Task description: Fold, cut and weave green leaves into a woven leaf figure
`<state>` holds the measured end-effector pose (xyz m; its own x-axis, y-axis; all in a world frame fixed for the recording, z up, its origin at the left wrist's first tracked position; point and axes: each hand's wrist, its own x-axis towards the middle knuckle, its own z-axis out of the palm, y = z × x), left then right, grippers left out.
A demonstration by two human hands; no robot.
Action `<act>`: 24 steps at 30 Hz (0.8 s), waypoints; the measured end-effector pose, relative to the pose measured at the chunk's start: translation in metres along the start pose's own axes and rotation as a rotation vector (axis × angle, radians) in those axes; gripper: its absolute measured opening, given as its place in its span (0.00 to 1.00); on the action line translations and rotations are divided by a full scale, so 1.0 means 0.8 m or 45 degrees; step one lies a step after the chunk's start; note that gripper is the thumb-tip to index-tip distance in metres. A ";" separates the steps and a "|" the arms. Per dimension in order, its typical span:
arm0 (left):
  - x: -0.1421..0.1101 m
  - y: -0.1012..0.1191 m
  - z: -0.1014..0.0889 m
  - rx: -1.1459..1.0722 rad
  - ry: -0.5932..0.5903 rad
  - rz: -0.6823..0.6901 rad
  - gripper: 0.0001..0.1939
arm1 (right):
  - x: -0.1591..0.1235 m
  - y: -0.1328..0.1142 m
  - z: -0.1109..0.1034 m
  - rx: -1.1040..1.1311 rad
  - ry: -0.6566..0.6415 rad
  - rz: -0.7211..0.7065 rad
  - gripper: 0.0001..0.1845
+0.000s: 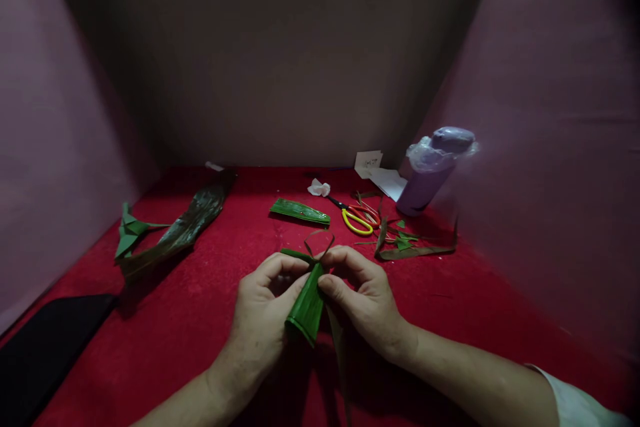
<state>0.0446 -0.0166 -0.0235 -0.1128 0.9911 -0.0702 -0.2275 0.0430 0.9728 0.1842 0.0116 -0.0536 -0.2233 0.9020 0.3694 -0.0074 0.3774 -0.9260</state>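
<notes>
Sitting between hands (pixel 265 303) (pixel 370 297) — folded leaf (pixel 307 307)

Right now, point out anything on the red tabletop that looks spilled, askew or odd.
Brown leaf strips and green leaf scraps lie untidily strewn right of the red-and-yellow-handled scissors. The purple tumbler appears to lean, though lens distortion may cause that. No liquid spill shows.

Dim light; a dark grey back wall (pixel 290 53) at twelve o'clock; a mauve side wall (pixel 45 113) at nine; a matching wall (pixel 560 147) at three; a red-covered counter (pixel 165 347) reaching six.
</notes>
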 end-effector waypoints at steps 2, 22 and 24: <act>0.000 0.000 0.000 -0.011 -0.002 -0.014 0.10 | 0.000 0.001 0.000 0.004 -0.003 0.008 0.06; 0.008 0.003 -0.009 0.103 0.070 0.081 0.08 | 0.004 -0.007 -0.008 0.130 -0.269 -0.032 0.15; 0.007 0.002 -0.009 0.111 0.065 0.079 0.08 | 0.002 -0.002 -0.005 0.179 -0.176 0.002 0.09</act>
<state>0.0368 -0.0117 -0.0238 -0.1738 0.9846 -0.0179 -0.1341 -0.0056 0.9910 0.1879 0.0131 -0.0511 -0.3549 0.8616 0.3630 -0.1412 0.3344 -0.9318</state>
